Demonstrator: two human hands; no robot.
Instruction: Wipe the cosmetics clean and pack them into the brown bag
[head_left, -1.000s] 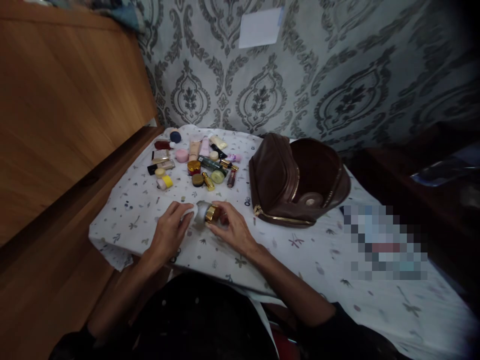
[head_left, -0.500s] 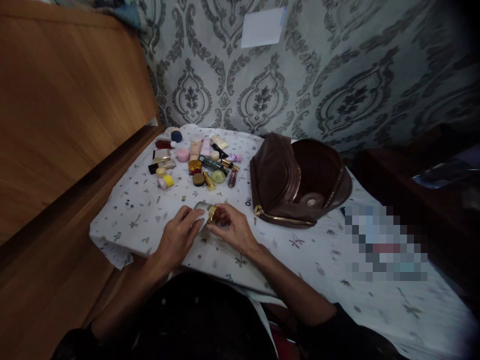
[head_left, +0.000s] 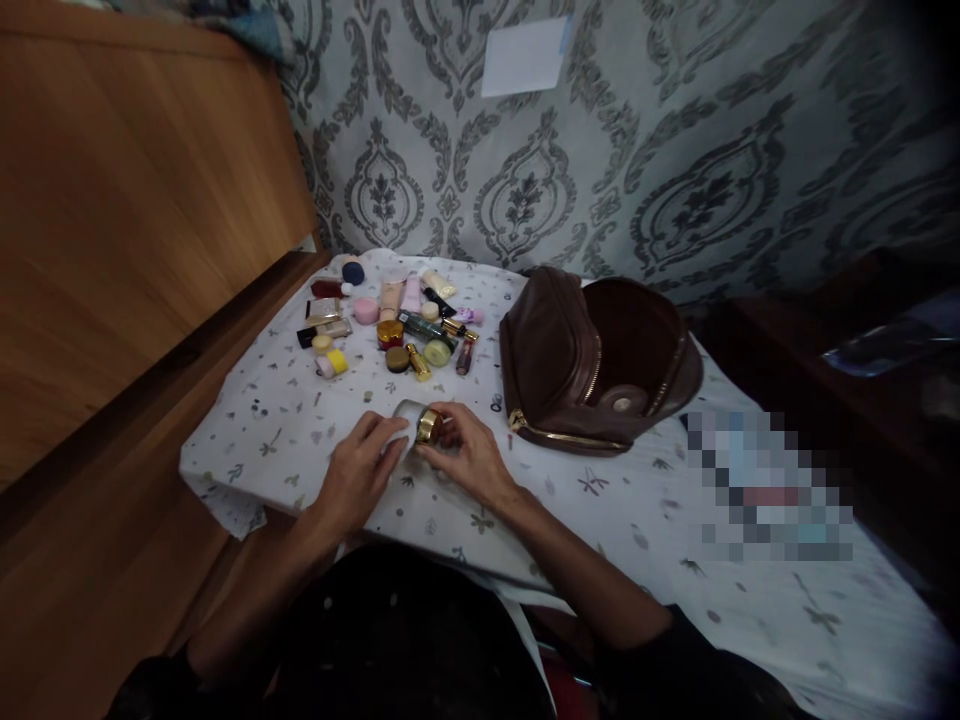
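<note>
My right hand (head_left: 474, 455) has its thumb and fingers closed around a small gold-banded cosmetic jar (head_left: 429, 427), tilted on its side above the cloth. Facing it, my left hand (head_left: 361, 465) pinches a thin white piece (head_left: 397, 430), which looks like tissue or a wipe, close against the jar. A greyish, see-through rounded part (head_left: 408, 409) shows just behind the white piece; whether it belongs to the jar I cannot tell. Beyond the hands lie several cosmetics, among them a gold-and-red jar (head_left: 389, 334), a pale green round pot (head_left: 437, 352) and a small gold bottle (head_left: 418, 362).
A brown leather bag (head_left: 551, 350) stands unzipped to the right of the cosmetics. The table (head_left: 285, 430) wears a white patterned cloth. A wooden cabinet (head_left: 150, 150) rises at left, patterned wallpaper behind. At right, a blurred-out patch (head_left: 772, 490) hides something.
In my right hand the jar has turned and shifted slightly right, showing more of its gold band and dark end. My left hand has hardly moved.
</note>
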